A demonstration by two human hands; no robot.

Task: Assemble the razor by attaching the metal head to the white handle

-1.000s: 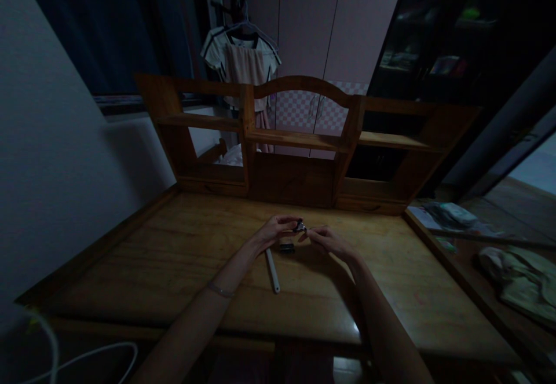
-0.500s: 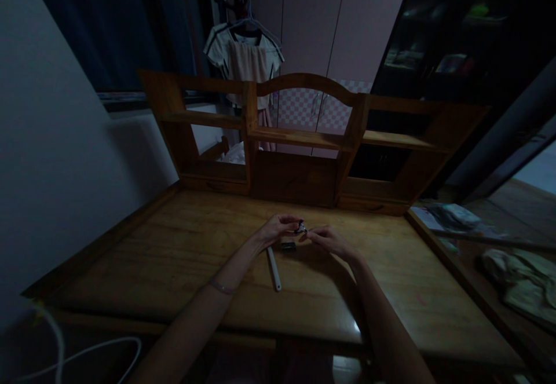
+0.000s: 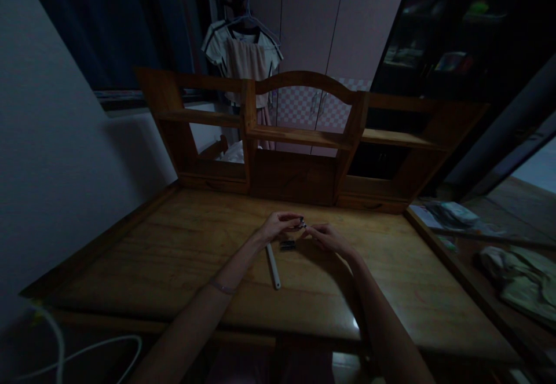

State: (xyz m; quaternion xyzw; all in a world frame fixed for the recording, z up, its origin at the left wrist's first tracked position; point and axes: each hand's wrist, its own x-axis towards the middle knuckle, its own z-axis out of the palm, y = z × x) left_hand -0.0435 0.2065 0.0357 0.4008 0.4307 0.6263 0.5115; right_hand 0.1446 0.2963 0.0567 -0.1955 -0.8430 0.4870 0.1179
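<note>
My left hand (image 3: 277, 226) pinches a small dark, shiny metal piece (image 3: 301, 222) between thumb and fingers, just above the desk. Close on its other side is my right hand (image 3: 326, 237), with the fingertips drawn together at the piece's lower edge. Whether those fingertips grip the piece itself or some smaller part is too dim to tell. Under the hands a small black rectangular block (image 3: 287, 245) lies on the wooden desk (image 3: 174, 256). A slim pale bar (image 3: 273, 266) with a hole at its near end rests beside my left wrist.
Along the desk's back edge stands a wooden shelf unit (image 3: 299, 136) with small drawers. A white cable (image 3: 99, 343) loops at the lower left. To the right, below the desk edge, lie folded cloth (image 3: 527, 282) and a plastic-wrapped bundle (image 3: 458, 215).
The metal piece has turned slightly between my fingers. My right fingertips have shifted a little at its lower edge. The bar and the black block stay on the desk.
</note>
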